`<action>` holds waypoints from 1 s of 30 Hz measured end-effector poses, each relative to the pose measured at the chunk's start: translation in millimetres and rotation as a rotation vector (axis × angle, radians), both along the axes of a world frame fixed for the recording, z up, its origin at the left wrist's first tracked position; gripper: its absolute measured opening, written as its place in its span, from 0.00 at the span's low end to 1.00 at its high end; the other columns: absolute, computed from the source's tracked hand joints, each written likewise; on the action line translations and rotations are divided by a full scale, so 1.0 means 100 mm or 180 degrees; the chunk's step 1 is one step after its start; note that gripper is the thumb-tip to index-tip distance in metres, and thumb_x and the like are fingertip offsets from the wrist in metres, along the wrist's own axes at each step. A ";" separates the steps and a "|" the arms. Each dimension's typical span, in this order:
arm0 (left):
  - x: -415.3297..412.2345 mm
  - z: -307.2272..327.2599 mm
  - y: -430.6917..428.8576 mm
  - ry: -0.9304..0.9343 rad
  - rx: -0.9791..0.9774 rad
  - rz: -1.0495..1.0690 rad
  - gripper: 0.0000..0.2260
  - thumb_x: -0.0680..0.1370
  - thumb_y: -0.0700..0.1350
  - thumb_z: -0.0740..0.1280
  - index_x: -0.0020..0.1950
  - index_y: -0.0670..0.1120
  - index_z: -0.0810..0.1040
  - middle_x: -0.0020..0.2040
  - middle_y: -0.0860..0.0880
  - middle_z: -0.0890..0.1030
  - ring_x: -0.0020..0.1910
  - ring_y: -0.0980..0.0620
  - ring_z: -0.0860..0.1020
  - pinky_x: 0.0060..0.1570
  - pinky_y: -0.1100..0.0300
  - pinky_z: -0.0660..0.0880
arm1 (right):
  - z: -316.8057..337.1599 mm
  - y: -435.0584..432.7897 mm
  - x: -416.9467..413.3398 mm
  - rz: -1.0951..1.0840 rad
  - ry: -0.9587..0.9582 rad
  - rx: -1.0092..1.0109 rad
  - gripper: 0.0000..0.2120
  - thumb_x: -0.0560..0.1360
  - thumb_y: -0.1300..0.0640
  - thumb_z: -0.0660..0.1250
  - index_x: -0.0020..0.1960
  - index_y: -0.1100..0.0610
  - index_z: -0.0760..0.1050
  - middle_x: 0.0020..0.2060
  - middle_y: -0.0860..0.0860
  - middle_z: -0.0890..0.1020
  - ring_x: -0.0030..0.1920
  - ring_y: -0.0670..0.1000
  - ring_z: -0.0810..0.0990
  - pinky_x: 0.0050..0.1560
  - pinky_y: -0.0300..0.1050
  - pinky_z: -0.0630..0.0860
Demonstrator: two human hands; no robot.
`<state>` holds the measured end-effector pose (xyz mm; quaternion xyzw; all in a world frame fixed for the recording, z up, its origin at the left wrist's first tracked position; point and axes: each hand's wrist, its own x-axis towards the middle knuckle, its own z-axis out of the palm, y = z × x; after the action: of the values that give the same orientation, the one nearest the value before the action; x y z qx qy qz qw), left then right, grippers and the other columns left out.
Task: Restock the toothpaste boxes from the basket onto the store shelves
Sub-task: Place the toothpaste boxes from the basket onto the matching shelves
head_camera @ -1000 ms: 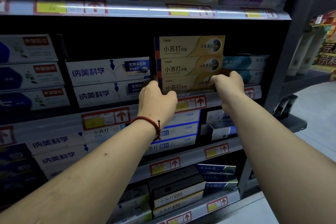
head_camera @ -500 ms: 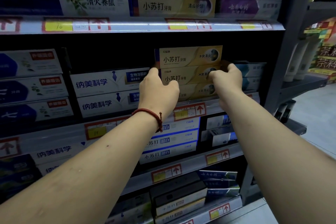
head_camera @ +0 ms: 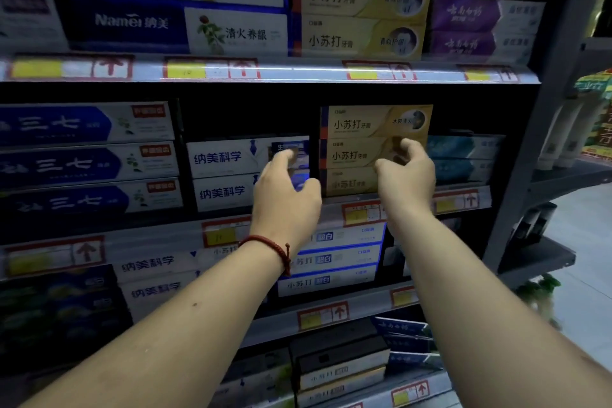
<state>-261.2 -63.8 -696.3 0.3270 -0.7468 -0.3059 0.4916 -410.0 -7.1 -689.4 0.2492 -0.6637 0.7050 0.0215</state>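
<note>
A stack of three yellow toothpaste boxes [head_camera: 356,156] stands on the middle shelf [head_camera: 463,204], faces outward. My right hand [head_camera: 407,177] hovers just in front of the stack's right part, fingers loosely curled and holding nothing. My left hand [head_camera: 286,199], with a red cord bracelet at the wrist, floats in front of the white and blue boxes [head_camera: 225,172] left of the yellow stack, its fingers relaxed and empty. The basket is out of view.
Blue and white boxes [head_camera: 82,162] fill the shelf's left part, teal boxes [head_camera: 463,159] sit right of the yellow stack. The shelf above [head_camera: 298,71] carries more yellow, blue and purple boxes. Lower shelves hold further stock. A grey upright [head_camera: 530,175] bounds the right side.
Both hands have let go of the ends of the yellow stack and drawn back from it. The left hand has shifted left, in front of the white and blue boxes.
</note>
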 end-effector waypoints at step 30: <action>1.08 -0.13 -0.85 -0.0061 0.1017 0.0727 0.06 0.76 0.44 0.70 0.45 0.42 0.76 0.38 0.47 0.77 0.35 0.49 0.75 0.32 0.63 0.69 | -0.24 -0.60 0.95 0.0455 -0.0229 0.0903 0.26 0.72 0.57 0.68 0.69 0.54 0.72 0.61 0.52 0.80 0.56 0.56 0.79 0.58 0.58 0.79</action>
<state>-152.8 -149.0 -709.0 0.4863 -0.6515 -0.3597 0.4578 -315.0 -67.0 -713.0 0.2708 -0.7375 0.6124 -0.0879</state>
